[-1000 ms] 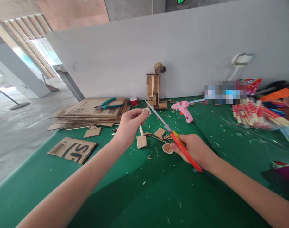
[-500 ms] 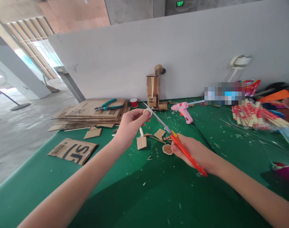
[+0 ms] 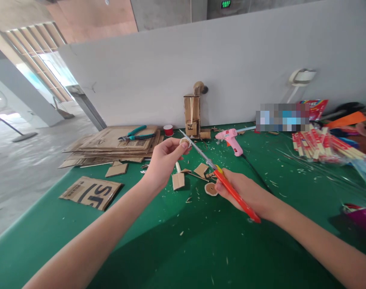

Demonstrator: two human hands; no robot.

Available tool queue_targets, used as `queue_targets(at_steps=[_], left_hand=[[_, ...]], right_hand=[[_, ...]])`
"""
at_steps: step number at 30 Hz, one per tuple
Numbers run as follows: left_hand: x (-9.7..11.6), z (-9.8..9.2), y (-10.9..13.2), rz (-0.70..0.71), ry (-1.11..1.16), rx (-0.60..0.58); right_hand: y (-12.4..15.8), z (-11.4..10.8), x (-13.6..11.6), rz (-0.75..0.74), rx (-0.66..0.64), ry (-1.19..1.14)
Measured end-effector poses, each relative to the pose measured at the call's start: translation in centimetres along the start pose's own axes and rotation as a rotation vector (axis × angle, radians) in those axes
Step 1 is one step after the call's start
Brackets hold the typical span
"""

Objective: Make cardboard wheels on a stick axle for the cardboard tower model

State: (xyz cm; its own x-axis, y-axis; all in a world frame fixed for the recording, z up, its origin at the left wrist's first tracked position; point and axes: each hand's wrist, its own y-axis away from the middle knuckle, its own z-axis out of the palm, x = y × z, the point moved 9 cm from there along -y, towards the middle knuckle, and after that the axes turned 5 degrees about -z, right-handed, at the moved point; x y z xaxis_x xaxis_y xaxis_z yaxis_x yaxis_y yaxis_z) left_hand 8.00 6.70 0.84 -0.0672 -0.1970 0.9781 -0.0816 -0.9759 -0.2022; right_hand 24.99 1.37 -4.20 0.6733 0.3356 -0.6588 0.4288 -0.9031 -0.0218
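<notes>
My left hand (image 3: 166, 160) pinches a small round piece of cardboard (image 3: 185, 142) between thumb and fingertips, raised above the table. The fingers hide part of this piece. Closed around the red handle of a pair of scissors (image 3: 233, 192) is my right hand (image 3: 241, 188). The scissor blades point away and to the left, lying along the right edge of the round piece. I cannot tell how far the blades are apart. Below the right hand's fingers lies a cardboard disc (image 3: 211, 189) with a pale rim and a small hole. A square cardboard piece (image 3: 178, 182) rests beneath the left hand.
Teal-handled pliers (image 3: 136, 134) lie on stacked cardboard sheets (image 3: 89, 140). A cardboard construction (image 3: 191, 114) stands against the grey partition. Behind my right hand is a pink glue gun (image 3: 231, 138) with a cable. Wrapped sticks (image 3: 315, 140) lie at right; scraps dot the green table (image 3: 158, 241).
The whole view has shifted slightly to the left. Both hands keep nearly the same pose, with the scissors still against the round cardboard piece.
</notes>
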Motion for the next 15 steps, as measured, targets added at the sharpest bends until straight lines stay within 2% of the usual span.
queue_targets(at_steps=[5, 9, 15], left_hand=[[0.1, 0.1, 0.1, 0.011, 0.006, -0.004], [0.2, 0.0, 0.1, 0.016, -0.004, -0.002], [0.2, 0.0, 0.1, -0.006, 0.025, -0.014]], right_hand=[[-0.1, -0.1, -0.1, -0.008, -0.001, 0.003], [-0.6, -0.1, 0.6, -0.031, 0.059, 0.120], [-1.2, -0.1, 0.3, -0.056, 0.118, 0.308]])
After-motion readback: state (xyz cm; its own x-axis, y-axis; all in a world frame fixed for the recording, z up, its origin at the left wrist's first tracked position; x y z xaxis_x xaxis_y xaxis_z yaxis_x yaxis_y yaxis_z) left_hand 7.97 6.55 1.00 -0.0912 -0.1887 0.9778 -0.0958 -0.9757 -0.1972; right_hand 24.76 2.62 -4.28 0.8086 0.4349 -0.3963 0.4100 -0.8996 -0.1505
